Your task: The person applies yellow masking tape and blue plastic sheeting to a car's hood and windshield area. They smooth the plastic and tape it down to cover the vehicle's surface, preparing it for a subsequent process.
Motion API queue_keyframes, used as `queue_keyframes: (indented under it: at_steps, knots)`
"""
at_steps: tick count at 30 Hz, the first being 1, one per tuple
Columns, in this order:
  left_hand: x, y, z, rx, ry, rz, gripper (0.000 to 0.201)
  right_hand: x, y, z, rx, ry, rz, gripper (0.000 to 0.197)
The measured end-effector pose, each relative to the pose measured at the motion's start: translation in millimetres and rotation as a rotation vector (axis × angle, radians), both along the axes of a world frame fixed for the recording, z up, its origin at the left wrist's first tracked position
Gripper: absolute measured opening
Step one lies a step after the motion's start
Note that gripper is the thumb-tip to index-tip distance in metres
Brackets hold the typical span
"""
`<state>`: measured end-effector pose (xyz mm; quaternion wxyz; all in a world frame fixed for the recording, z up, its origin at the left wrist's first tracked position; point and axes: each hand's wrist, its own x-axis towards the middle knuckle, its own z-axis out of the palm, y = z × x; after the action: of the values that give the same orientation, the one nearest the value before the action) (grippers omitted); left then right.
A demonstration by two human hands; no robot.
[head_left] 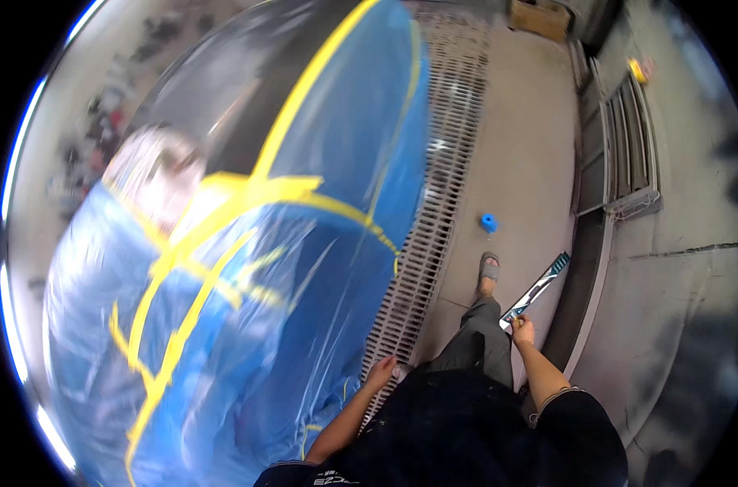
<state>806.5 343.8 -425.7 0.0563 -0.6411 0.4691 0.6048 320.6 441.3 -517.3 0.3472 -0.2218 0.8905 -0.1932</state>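
The upper left clutter [117, 105] is blurred; both forearms are cut off by the lower edge.

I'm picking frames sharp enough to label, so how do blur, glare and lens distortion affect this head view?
Head view: the blue plastic sheeting with yellow tape is smeared by blur and streaked with glare; the floor grating bows with the fisheye; the right hand holding a long tool and the left hand are fairly sharp; black corners ring the picture.
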Motion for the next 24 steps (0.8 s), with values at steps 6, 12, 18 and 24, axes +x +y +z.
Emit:
queue_keyframes:
  at_steps: [6, 12, 18, 24]
  knots:
    - [-104, -59, 38, 0.090, -0.191, -0.399, 0.062, -114, -104, -46, 0.071, -0.085, -0.160, 0.054]
    - [-191, -142, 31, 0.069, -0.348, -0.716, 0.083, -174, -221, -87, 0.256, -0.101, 0.028, 0.083]
    - [-319, -291, -21, 0.140, -0.634, -0.832, 0.105, -161, -362, -199, 0.307, -0.188, 0.093, 0.136]
    - [-350, -362, -51, 0.101, -0.770, -0.865, 0.118, -147, -457, -351, 0.503, 0.022, 0.231, 0.112]
